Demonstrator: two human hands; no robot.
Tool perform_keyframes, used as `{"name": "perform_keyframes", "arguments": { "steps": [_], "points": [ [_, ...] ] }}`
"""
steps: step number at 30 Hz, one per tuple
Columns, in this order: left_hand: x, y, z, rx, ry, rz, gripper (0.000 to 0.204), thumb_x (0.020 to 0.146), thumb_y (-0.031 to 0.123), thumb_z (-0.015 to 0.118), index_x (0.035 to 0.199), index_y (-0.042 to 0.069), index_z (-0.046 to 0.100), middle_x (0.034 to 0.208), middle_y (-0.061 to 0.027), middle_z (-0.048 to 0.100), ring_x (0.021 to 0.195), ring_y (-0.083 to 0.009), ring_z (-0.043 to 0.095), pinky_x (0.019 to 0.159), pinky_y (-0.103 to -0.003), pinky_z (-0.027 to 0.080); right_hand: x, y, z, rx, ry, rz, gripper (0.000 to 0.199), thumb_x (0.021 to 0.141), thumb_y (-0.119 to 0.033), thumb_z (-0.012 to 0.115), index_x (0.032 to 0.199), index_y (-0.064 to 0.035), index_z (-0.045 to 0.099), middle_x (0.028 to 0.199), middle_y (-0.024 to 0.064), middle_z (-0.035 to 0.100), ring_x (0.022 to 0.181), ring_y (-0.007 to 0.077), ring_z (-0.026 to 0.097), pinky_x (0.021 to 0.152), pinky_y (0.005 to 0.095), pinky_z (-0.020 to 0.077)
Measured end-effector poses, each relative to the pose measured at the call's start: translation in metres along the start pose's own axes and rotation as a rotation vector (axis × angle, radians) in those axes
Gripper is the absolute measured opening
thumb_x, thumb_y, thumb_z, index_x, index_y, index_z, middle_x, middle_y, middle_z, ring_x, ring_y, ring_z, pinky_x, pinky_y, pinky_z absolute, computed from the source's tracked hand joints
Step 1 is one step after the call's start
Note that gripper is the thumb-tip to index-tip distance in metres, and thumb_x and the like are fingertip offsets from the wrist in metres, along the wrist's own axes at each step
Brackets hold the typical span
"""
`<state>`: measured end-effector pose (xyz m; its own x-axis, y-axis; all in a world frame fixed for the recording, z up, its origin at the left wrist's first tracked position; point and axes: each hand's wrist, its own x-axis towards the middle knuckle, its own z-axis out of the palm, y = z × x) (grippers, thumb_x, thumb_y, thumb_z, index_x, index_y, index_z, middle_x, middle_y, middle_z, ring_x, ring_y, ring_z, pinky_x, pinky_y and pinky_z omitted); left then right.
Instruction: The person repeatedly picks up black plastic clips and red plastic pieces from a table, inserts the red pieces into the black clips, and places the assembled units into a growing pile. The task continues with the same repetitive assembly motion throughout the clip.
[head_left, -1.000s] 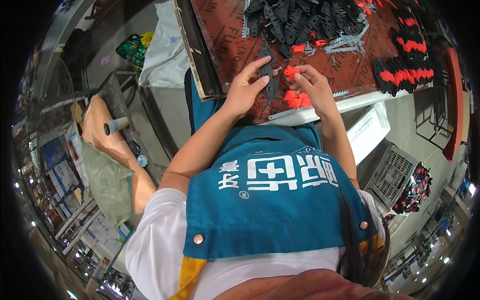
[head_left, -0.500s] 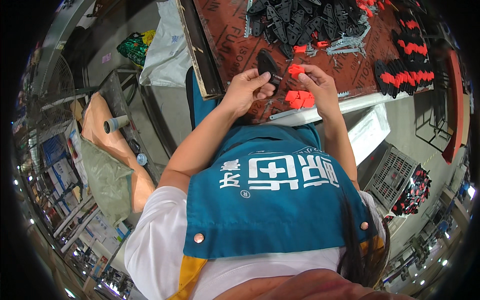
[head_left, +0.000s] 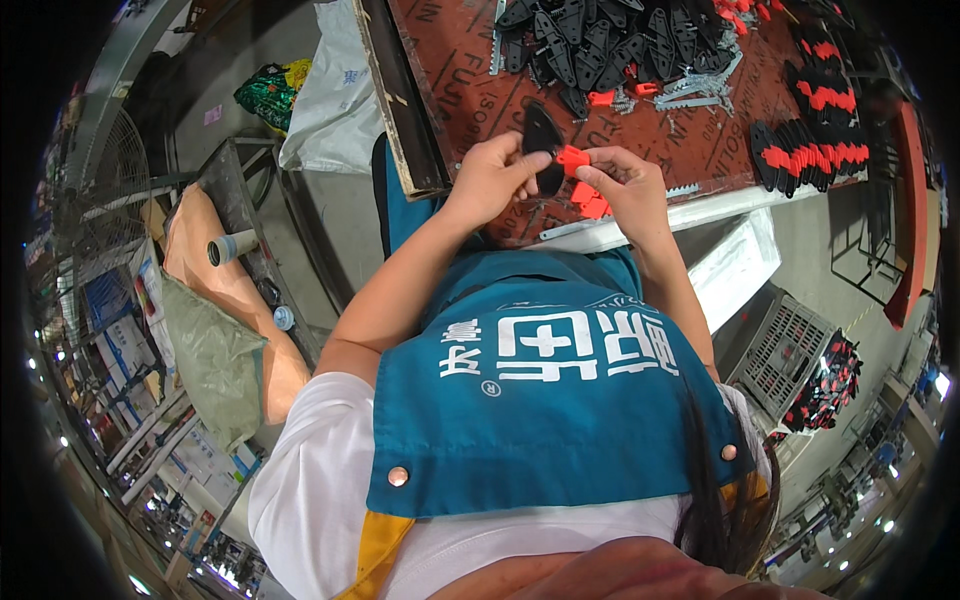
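My left hand (head_left: 492, 176) holds a black leaf-shaped plastic piece (head_left: 541, 132) upright over the near edge of the brown worktable (head_left: 460, 70). My right hand (head_left: 628, 186) pinches a small red clip (head_left: 572, 158) against the black piece's right side. Two or three more red clips (head_left: 593, 203) lie on the table just under my hands. A teal apron (head_left: 540, 400) covers my chest below.
A pile of black pieces (head_left: 610, 40) lies at the table's far side, with toothed metal strips (head_left: 692, 95) beside it. Rows of black-and-red assembled pieces (head_left: 812, 140) stand at the right. A grey crate (head_left: 790, 350) sits on the floor at right, and a white bag (head_left: 325, 95) at left.
My left hand has lifted the black piece slightly toward the table. My right hand has brought a red clip up from the small heap to the black piece's side.
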<state>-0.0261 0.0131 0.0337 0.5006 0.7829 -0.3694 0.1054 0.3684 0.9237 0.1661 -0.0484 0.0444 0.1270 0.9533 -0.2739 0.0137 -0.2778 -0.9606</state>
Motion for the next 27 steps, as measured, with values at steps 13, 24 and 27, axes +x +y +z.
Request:
{"name": "perform_keyframes", "arguments": {
  "steps": [13,24,27],
  "points": [
    [-0.01,0.026,-0.015,0.19,-0.429,-0.039,0.027,0.098,0.017,0.047,0.088,-0.007,0.055,0.079,-0.0138,0.069,0.069,-0.015,0.067,0.061,-0.026,0.055,-0.014,-0.019,-0.006,-0.308,-0.065,-0.131,0.018,0.079,-0.007,0.071,0.094,0.002,0.067,0.085,0.0059,0.066,0.075,0.0104,0.06,0.07,0.0251,0.0483],
    [-0.016,-0.001,0.003,-0.113,-0.365,-0.043,0.028,0.098,0.022,0.047,0.108,-0.002,0.056,0.084,-0.0125,0.068,0.072,-0.016,0.065,0.067,-0.029,0.054,-0.019,-0.023,0.01,-0.175,0.015,-0.152,0.019,0.079,-0.01,0.072,0.093,0.0022,0.067,0.081,0.0061,0.065,0.068,0.0111,0.06,0.063,0.0252,0.0477],
    [-0.006,-0.013,0.023,-0.363,-0.132,-0.159,0.031,0.099,0.027,0.047,0.107,-0.002,0.055,0.089,-0.013,0.067,0.077,-0.0166,0.065,0.066,-0.028,0.054,-0.006,-0.008,0.009,-0.392,0.181,-0.307,0.033,0.075,-0.014,0.073,0.102,0.0019,0.064,0.091,0.0107,0.065,0.081,0.0214,0.06,0.073,0.0327,0.0476]
  ]
}}
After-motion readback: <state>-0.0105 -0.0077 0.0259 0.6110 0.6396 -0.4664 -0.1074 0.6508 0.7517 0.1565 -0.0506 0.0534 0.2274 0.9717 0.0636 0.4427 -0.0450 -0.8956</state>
